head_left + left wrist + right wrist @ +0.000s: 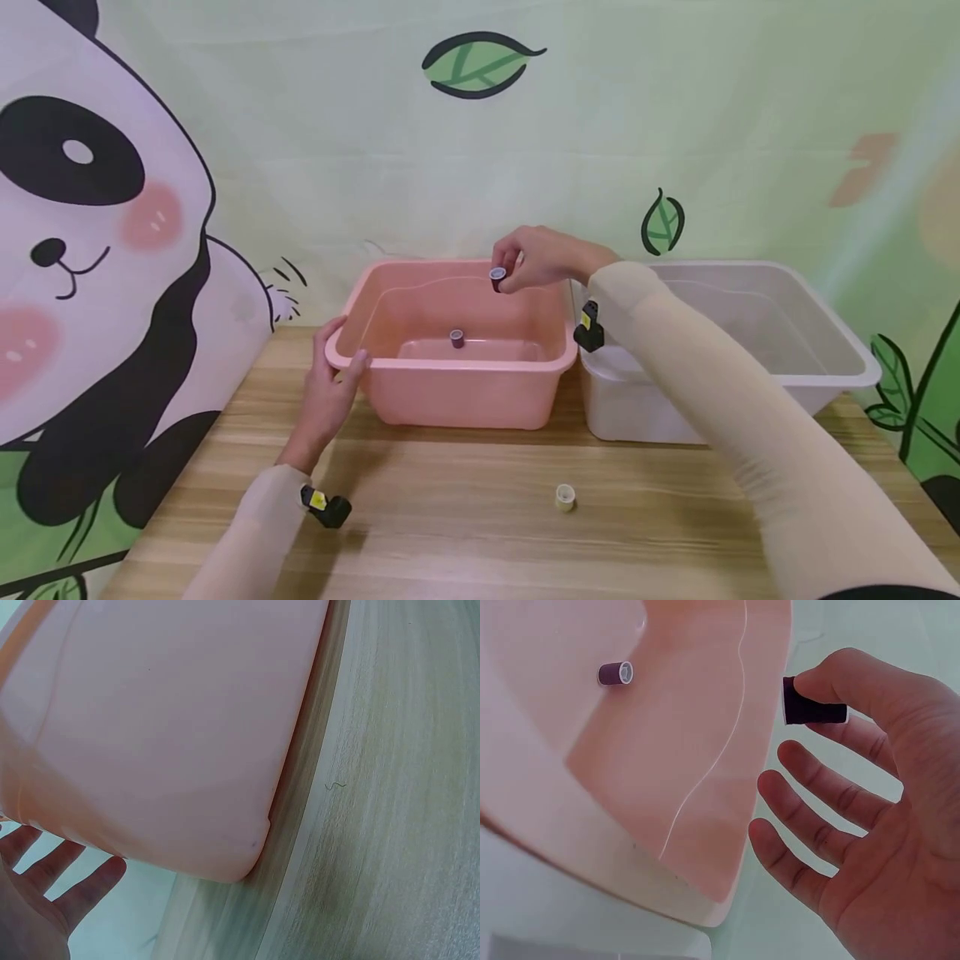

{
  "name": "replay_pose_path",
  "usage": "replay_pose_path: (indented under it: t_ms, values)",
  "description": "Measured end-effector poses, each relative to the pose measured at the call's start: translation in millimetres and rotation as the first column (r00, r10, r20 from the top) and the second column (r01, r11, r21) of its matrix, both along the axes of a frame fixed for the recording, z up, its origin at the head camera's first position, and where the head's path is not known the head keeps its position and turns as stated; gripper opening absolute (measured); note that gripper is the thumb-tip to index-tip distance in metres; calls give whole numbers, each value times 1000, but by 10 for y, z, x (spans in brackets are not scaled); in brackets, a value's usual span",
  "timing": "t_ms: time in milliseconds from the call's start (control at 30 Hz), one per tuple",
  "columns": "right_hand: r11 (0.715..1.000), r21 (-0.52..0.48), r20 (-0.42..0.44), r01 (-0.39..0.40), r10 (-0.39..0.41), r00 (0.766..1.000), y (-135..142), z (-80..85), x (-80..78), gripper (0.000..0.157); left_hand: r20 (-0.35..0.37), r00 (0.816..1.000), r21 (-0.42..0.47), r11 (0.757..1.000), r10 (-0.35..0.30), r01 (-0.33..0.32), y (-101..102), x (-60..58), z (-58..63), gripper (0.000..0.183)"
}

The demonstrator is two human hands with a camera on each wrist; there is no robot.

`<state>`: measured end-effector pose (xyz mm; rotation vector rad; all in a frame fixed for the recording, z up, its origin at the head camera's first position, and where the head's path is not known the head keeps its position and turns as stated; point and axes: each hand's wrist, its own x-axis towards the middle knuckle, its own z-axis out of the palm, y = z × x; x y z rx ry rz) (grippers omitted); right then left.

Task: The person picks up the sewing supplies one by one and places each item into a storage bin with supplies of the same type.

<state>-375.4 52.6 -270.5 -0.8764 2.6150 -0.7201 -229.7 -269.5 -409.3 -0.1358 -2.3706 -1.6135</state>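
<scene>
My right hand (542,257) pinches a dark thread spool (815,705) between thumb and index finger, above the far right part of the pink basin (457,396). In the right wrist view its other fingers are spread apart from the spool. A second dark purple spool (457,338) with pale ends lies on the basin floor. At the basin's front left corner, my left hand (327,398) holds the rim, thumb at the front edge and fingers round the left side. In the left wrist view those fingers (90,894) are at the basin's outer wall.
A light grey basin (652,396) stands right beside the pink one, partly covered by my right forearm. Nearer to me on the wooden table (450,517) is a small white spool (565,497). Behind the basins hangs a printed cloth backdrop (360,125).
</scene>
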Motion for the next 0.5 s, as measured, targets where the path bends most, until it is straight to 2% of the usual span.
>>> replay_pose_path:
  t_ms: [167,267,333,500]
  values:
    - [1000,-4,6,1,-1,1000,-41,-12,-10,18,-20,1000,-1,1000,5,-5,-58,-98,-127,71]
    - [1000,-6,11,3,-3,1000,-61,-25,0,30,-2,1000,5,1000,3,-3,-3,-27,-20,71]
    - [1000,-2,11,6,-6,1000,-67,-30,9,40,6,1000,9,1000,3,-3,8,-12,5,71]
    - [1000,8,3,16,-16,1000,-66,-24,11,56,-1,1000,0,1000,12,-12,-55,-99,-129,70]
